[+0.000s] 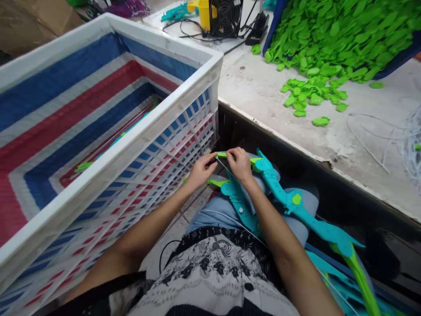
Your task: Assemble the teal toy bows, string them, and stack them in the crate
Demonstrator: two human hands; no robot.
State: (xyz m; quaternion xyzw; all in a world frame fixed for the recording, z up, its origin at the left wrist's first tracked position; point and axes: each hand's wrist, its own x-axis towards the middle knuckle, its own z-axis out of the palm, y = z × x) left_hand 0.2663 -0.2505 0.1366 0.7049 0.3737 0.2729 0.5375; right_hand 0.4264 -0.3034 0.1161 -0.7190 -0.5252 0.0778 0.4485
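Observation:
A teal and green plastic toy bow (301,206) lies across my lap, its far green end pointing up between my hands. My left hand (201,170) is closed in a pinch at the tip of that green limb, where a white string (226,169) meets it. My right hand (240,164) is closed around the same green limb, a little nearer the teal body. A second teal piece with a green end (237,197) rests beneath my hands on my knees. The fingertips hide the exact join of string and tip.
At left stands a large white plastic crate (184,94) lined with striped sheeting, a few teal and green pieces inside. On the white table (243,92), a blue bin (272,27) spills small green parts (309,94). A coil of white string (409,136) and a black fan (226,17) are there too.

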